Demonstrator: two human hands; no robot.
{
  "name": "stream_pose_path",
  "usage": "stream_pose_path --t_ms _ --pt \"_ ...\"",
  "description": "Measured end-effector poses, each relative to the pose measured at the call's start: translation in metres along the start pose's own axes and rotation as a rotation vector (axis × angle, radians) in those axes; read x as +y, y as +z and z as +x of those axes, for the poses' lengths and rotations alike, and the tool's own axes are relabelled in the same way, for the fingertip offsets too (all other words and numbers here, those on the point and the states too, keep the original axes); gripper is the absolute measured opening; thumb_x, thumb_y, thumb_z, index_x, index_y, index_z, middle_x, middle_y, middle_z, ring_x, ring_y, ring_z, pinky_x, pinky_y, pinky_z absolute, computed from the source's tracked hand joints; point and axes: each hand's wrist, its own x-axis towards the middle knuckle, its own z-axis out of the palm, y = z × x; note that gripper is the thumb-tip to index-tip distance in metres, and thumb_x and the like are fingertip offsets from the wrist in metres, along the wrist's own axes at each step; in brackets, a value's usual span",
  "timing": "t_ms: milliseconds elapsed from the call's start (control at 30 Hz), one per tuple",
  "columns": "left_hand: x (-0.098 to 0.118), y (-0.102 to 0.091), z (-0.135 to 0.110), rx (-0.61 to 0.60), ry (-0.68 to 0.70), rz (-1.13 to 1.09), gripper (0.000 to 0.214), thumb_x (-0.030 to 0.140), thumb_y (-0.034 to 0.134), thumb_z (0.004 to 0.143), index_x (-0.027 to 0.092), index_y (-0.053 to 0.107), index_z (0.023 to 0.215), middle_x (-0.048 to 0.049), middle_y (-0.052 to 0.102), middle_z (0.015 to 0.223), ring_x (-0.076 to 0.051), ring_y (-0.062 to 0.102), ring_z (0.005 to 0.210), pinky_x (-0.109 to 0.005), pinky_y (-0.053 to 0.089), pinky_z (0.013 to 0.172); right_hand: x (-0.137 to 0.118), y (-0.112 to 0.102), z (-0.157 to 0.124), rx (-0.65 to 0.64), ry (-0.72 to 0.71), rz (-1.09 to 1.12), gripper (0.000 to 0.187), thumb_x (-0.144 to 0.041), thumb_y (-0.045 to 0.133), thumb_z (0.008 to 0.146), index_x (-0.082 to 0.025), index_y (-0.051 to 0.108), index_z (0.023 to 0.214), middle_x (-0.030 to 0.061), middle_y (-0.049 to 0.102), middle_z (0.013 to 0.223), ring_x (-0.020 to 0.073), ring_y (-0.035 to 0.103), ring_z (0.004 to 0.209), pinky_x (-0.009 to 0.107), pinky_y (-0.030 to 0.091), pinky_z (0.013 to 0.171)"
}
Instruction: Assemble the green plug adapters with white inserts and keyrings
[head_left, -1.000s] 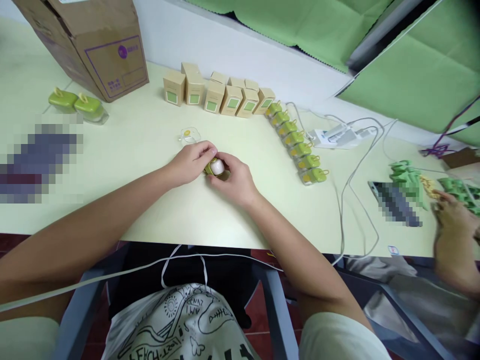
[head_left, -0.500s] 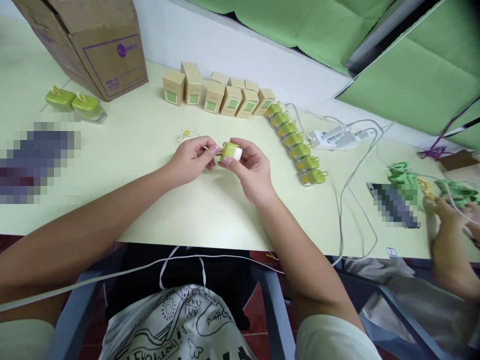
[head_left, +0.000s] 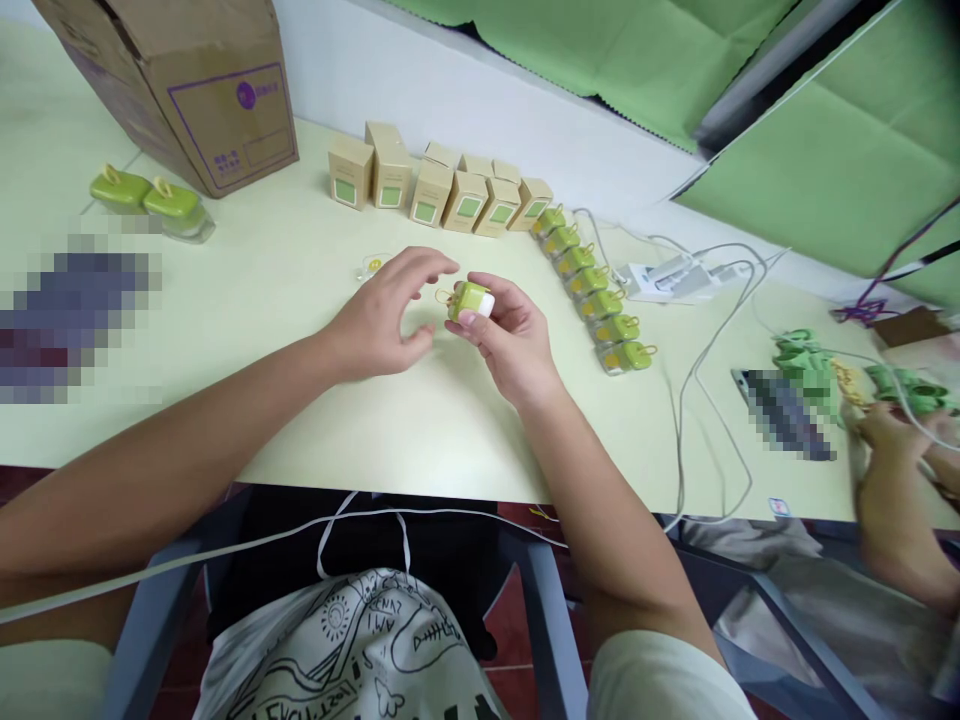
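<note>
Since half a second earlier, the left hand [head_left: 379, 318] had let go of the yellow loop [head_left: 443, 297] and drawn slightly away from it toward the left of the frame. Its fingers [head_left: 429, 262] stood spread and curved, released, with the thumb well apart from them and nothing between. The right hand [head_left: 521, 340], near the centre of the frame, had shifted only a little; its fingers were grasping a small green-and-white container [head_left: 472, 299], the thumb pressed on its near side. That container was held above the tabletop [head_left: 390, 440], tilted, with the loop pointing left toward the open left hand and the white part toward the right.

Just behind the left hand lay a clear plastic piece with a yellow dot [head_left: 373, 265], partly hidden by that hand. Along the upper centre stood a group of small kraft-cardboard boxes [head_left: 431, 195], and from their right end a row of seven green-capped clear containers [head_left: 589, 281] ran down to the right. Two more green-capped containers [head_left: 174, 203] stood side by side at the upper left, near a large cardboard box [head_left: 232, 125]. A white power strip [head_left: 652, 279] with cables lay right of the row. At the right edge, another person's hand [head_left: 891, 430] was beside green pieces [head_left: 911, 388], its grip too blurred to tell.
</note>
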Motion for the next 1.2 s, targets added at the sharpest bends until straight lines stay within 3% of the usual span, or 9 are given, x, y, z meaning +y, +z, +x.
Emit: stream_pose_path --t_ms 133,267,433,633,800,1033,1200 --pt "0.008 0.003 0.000 -0.061 0.101 0.149 0.057 0.022 0.087 0.097 0.035 0.074 0.151 -0.0105 0.078 0.156 -0.040 0.074 0.149 -0.065 0.060 0.134 -0.005 0.000 -0.002 -0.070 0.056 0.008 0.069 -0.066 0.114 0.078 -0.039 0.083 0.133 0.0019 0.090 0.124 0.0304 0.087 0.123 0.060 0.076 0.121" --pt "0.011 0.005 0.001 -0.042 0.120 0.189 0.058 0.023 0.089 0.096 0.036 0.077 0.152 -0.0093 0.080 0.151 -0.040 0.076 0.140 -0.067 0.060 0.132 -0.011 0.000 -0.005 -0.165 0.120 0.064 0.072 -0.066 0.113 0.080 -0.040 0.081 0.139 0.0017 0.093 0.118 0.0336 0.091 0.123 0.063 0.076 0.121" --pt "0.015 0.003 0.001 -0.063 0.071 0.148 0.055 0.025 0.093 0.094 0.035 0.080 0.147 -0.0099 0.079 0.144 -0.039 0.076 0.136 -0.066 0.063 0.128 -0.015 0.000 -0.006 -0.242 0.150 0.089 0.068 -0.070 0.107 0.085 -0.037 0.080 0.137 0.0057 0.095 0.126 0.0381 0.090 0.137 0.063 0.077 0.117" --pt "0.013 0.002 0.001 0.019 -0.002 -0.069 0.046 0.032 0.095 0.101 0.031 0.075 0.142 -0.0104 0.080 0.142 -0.034 0.079 0.131 -0.057 0.072 0.115 -0.015 -0.001 -0.004 -0.199 0.188 0.145 0.071 -0.077 0.107 0.083 -0.036 0.079 0.134 0.0039 0.094 0.130 0.0325 0.092 0.126 0.059 0.077 0.120" --pt "0.008 0.005 0.003 -0.009 -0.071 -0.221 0.050 0.046 0.101 0.104 0.031 0.074 0.144 -0.0099 0.081 0.143 -0.032 0.084 0.130 -0.054 0.075 0.115 -0.014 0.001 -0.006 -0.156 0.150 0.103 0.077 -0.078 0.109 0.080 -0.038 0.076 0.136 0.0031 0.093 0.131 0.0323 0.091 0.125 0.059 0.076 0.121" --pt "0.013 0.002 0.003 -0.053 -0.084 -0.183 0.047 0.051 0.097 0.107 0.029 0.080 0.144 -0.0110 0.083 0.148 -0.032 0.083 0.140 -0.053 0.072 0.125 -0.007 0.000 -0.003 -0.125 0.089 0.018 0.077 -0.077 0.112 0.077 -0.040 0.080 0.135 0.0050 0.091 0.134 0.0355 0.085 0.136 0.062 0.073 0.124" --pt "0.008 0.002 0.002 -0.022 -0.091 -0.227 0.046 0.052 0.099 0.106 0.028 0.077 0.140 -0.0108 0.084 0.146 -0.030 0.084 0.135 -0.055 0.072 0.126 -0.004 -0.004 0.000 -0.086 0.098 0.040 0.078 -0.075 0.114 0.074 -0.038 0.083 0.134 0.0046 0.092 0.131 0.0324 0.085 0.128 0.058 0.073 0.122"
